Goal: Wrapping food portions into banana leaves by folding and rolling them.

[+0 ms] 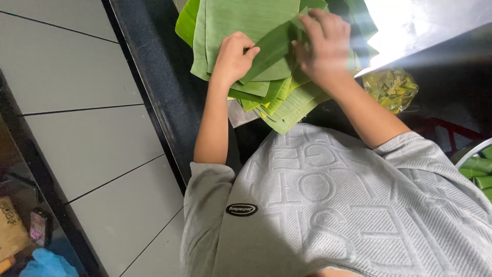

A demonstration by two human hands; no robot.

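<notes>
A stack of cut green banana leaves [241,20] lies on a dark counter at the top of the head view. My left hand [233,56] presses on the stack and pinches the edge of one folded leaf piece [271,48]. My right hand [323,43] grips the same leaf piece from the right side, fingers curled over it. Both forearms reach up from my grey embossed shirt [328,205]. More leaf strips [294,105] stick out below the stack, toward my body.
A black counter edge [154,87] runs diagonally on the left, with pale tiled surface [77,128] beside it. A clear bag of leaf scraps [392,90] lies right. Rolled green leaves in a bowl [479,169] sit far right. A bright metal surface [425,20] is upper right.
</notes>
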